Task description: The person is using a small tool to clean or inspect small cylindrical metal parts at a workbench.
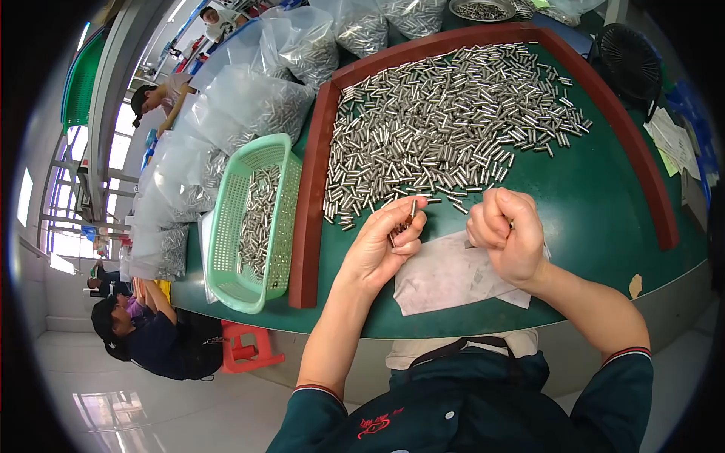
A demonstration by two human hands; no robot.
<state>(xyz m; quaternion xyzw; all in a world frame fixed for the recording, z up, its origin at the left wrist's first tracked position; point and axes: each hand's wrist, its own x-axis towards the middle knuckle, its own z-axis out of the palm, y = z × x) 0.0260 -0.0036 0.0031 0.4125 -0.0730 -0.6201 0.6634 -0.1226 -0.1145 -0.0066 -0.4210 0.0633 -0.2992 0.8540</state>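
Shirt (483,415): dark green with striped sleeve edges, closest to us.
Left hand (385,245): we curl its fingers around a few metal pins (414,208), one poking up at the fingertips.
Right hand (510,234): we fold its fingers nearly into a fist; we cannot tell what, if anything, is inside.
Stained pale sheet (445,279): on our green table (581,200), below both hands.
Loose pins (445,113): spread beyond our hands, within the red-brown frame (306,226).
Green basket (281,234): left of the frame, holding more pins.
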